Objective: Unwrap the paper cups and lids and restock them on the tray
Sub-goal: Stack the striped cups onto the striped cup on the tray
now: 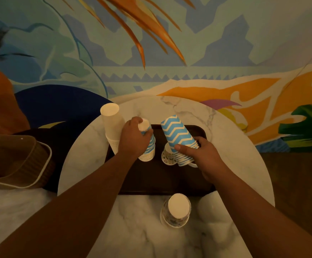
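Note:
A dark brown tray (162, 179) lies on a round marble table (235, 138). My left hand (134, 138) grips the top of an upside-down stack of blue zigzag cups (149, 148) standing on the tray. My right hand (201, 155) holds a second, tilted stack of blue zigzag cups (177, 135) low over the tray. Beside it, partly hidden, is a patterned white cup (167, 157). A tall stack of plain white cups (112, 125) stands at the tray's left end. Another upside-down patterned cup stack (176, 211) stands on the table in front of the tray.
A brown woven basket (21, 161) with a pale rim sits to the left on a dark surface. A painted mural wall (151, 53) rises directly behind the table. Marble surface (142, 235) stretches toward me in front of the tray.

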Tool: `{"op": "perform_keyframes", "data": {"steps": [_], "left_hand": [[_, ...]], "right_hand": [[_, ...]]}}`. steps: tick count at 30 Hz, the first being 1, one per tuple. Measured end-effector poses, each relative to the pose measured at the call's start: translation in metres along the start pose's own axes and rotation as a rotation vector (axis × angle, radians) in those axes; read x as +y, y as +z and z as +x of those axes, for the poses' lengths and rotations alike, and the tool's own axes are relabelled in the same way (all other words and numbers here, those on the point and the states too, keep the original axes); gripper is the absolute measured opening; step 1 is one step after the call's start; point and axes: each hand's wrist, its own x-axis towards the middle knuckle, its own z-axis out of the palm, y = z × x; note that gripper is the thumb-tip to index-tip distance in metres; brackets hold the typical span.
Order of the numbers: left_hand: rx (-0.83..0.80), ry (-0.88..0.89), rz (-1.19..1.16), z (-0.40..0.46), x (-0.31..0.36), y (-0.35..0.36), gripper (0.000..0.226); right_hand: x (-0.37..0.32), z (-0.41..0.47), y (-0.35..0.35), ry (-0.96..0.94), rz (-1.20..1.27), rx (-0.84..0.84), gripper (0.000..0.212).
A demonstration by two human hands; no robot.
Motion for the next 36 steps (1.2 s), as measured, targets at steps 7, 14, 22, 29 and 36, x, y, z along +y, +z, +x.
{"op": "perform_keyframes", "data": {"steps": [7, 14, 22, 29, 36], "left_hand": [[-0.169, -0.153, -0.454, -0.015, 0.042, -0.017, 0.038], [-0.158, -0.34, -0.749, -0.015, 0.043, -0.016, 0.011], [0.231, 0.083, -0.446, 0.012, 0.045, -0.041, 0.027], [0.154, 0.127, -0.027, -0.002, 0.007, -0.009, 0.035], [0.036, -0.018, -0.195, -0.008, 0.028, -0.012, 0.033]], "right_hand": [[-0.014, -0.006, 0.01, 0.027, 0.218, -0.174, 0.065], [-0.011, -0.003, 0.021, -0.032, 0.223, -0.171, 0.08], [-0.003, 0.0, 0.009, -0.049, 0.125, -0.012, 0.057], [-0.002, -0.003, 0.003, -0.018, 0.198, 0.057, 0.067], [-0.006, -0.003, 0.008, -0.056, 0.212, 0.016, 0.076]]}}
